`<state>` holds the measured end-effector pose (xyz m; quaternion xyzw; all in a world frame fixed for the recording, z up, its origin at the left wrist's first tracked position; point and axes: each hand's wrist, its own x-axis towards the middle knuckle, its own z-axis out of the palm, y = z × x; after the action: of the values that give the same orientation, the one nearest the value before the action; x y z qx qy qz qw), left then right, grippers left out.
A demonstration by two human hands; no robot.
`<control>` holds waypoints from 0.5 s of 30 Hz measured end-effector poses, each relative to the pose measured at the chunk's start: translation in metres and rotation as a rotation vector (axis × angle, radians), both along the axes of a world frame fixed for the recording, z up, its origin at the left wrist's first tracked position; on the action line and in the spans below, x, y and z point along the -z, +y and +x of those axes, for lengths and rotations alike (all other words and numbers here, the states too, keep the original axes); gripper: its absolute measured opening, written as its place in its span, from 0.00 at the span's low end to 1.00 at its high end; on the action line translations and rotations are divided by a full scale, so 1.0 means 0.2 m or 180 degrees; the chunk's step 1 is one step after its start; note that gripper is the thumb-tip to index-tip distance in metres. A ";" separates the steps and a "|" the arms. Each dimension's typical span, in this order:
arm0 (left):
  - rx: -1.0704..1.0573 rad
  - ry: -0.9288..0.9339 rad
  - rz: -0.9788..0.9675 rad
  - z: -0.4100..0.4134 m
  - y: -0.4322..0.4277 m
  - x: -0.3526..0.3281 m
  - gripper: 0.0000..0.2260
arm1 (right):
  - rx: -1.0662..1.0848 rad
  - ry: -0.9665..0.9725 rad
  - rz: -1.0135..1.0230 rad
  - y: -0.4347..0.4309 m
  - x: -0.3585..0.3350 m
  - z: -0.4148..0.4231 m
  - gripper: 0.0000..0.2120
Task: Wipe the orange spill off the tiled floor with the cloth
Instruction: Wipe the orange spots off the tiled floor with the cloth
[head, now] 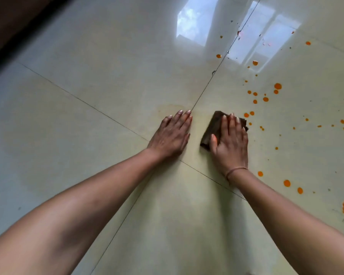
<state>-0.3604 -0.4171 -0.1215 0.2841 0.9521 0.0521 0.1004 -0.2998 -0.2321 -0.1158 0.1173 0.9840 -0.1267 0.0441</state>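
On tiled floor (87,135), right hand (229,143) presses cloth (214,124) under straight fingers (231,121), left hand (171,135) flat; best sweep firmly toward orange spill (277,86) at 3 o'clock.

Left hand (170,135) and right hand (231,144) lie flat, palms down.

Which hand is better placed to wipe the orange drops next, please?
Right hand: it presses the cloth, with the orange drops just to its right; the left hand holds nothing.
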 end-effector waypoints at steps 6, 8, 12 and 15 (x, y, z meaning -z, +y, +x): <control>0.0183 -0.0023 0.0082 0.00 0.10 0.01 0.30 | -0.0653 -0.0016 0.0018 0.04 0.02 0.55 0.33; 0.0150 -0.0022 0.0106 0.00 0.10 0.01 0.29 | -0.0262 0.0040 0.0114 0.11 0.03 0.27 0.34; 0.0150 0.0049 0.0144 0.00 0.09 0.02 0.28 | 0.0122 0.0002 0.0035 0.01 0.00 0.24 0.33; 0.0149 0.0033 0.0104 0.01 0.10 0.01 0.27 | -0.0581 -0.0007 0.0120 0.04 -0.01 0.66 0.33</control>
<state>-0.3590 -0.3980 -0.1229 0.3082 0.9447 0.0638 0.0920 -0.1674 -0.2235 -0.1138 0.0280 0.9928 -0.1034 0.0543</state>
